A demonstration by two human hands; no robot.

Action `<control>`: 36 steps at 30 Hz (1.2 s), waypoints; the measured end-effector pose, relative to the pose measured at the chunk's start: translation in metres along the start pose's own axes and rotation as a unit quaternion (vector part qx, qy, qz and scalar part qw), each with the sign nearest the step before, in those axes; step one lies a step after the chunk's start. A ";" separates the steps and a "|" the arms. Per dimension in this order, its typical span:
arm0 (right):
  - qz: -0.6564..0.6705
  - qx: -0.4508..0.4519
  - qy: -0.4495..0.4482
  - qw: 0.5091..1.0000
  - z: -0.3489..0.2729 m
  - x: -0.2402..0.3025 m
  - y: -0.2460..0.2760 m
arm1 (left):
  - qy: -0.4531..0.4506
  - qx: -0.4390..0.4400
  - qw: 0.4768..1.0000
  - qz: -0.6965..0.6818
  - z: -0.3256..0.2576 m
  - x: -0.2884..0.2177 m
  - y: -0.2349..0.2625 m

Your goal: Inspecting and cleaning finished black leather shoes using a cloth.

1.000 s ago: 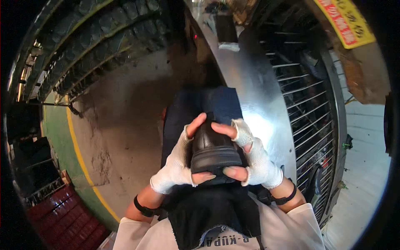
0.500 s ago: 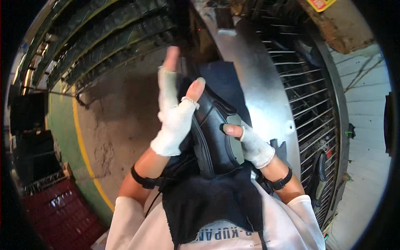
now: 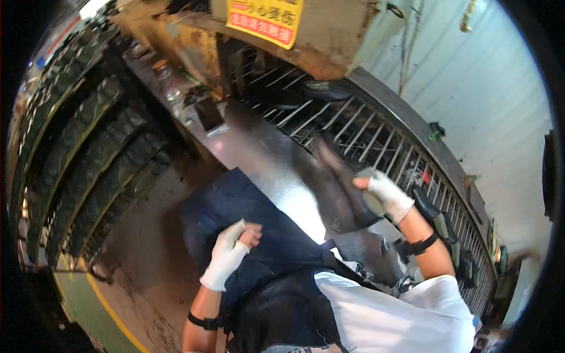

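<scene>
My right hand (image 3: pixel 387 197), in a white fingerless glove, is closed on a black leather shoe (image 3: pixel 347 197). The shoe is smeared by motion and hangs over the metal ledge, beside the rod conveyor (image 3: pixel 376 132); its toe end points away from me. My left hand (image 3: pixel 232 250), gloved the same way, hovers over my dark blue trouser leg (image 3: pixel 235 206). Its bare fingertips curl loosely, thumb apart, and I see nothing in it. Black shoes (image 3: pixel 426 203) lie on the rods just right of my right hand.
A shiny metal ledge (image 3: pixel 279 159) runs along the conveyor. Another shoe (image 3: pixel 326 90) sits on the rods by the opening of a rusty housing (image 3: pixel 329 35) with a yellow and red label. A rack (image 3: pixel 88 159) with rows of dark items stands left. A clear bottle (image 3: pixel 168 82) is on the ledge.
My view has swung right. The shoe has gone from my lap to above the ledge beside the conveyor, in my right hand. My left hand has come away from it and lowered.
</scene>
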State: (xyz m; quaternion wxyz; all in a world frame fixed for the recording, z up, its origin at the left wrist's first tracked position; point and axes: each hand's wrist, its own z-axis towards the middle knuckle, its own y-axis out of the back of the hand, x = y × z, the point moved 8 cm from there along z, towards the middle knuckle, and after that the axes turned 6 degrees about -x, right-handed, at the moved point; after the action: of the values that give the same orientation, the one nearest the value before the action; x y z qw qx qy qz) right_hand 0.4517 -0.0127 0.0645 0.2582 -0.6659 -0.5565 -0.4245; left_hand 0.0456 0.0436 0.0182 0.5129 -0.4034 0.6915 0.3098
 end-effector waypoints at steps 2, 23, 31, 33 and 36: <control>-0.144 -0.144 0.076 0.976 0.000 0.002 0.085 | 0.012 -0.035 0.990 0.137 -0.005 0.060 0.018; -0.476 -0.289 0.414 0.720 0.300 0.096 -0.156 | -0.095 0.008 0.951 0.296 0.008 0.028 -0.012; -0.591 -0.117 0.475 0.642 0.230 0.114 -0.164 | -0.121 -0.034 0.947 0.296 0.001 0.042 -0.002; -0.591 -0.017 0.456 0.665 0.173 0.092 -0.169 | -0.103 -0.032 0.949 0.296 -0.005 0.035 0.004; -0.616 0.181 0.408 0.649 0.093 0.048 -0.162 | -0.136 -0.046 0.968 0.206 0.002 0.035 0.011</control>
State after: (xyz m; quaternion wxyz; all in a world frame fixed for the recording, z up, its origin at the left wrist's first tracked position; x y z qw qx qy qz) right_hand 0.3225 0.1283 0.0380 0.2533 0.1307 -0.7429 -0.6057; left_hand 0.0319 0.0422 -0.0160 0.5085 -0.2297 0.6682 0.4921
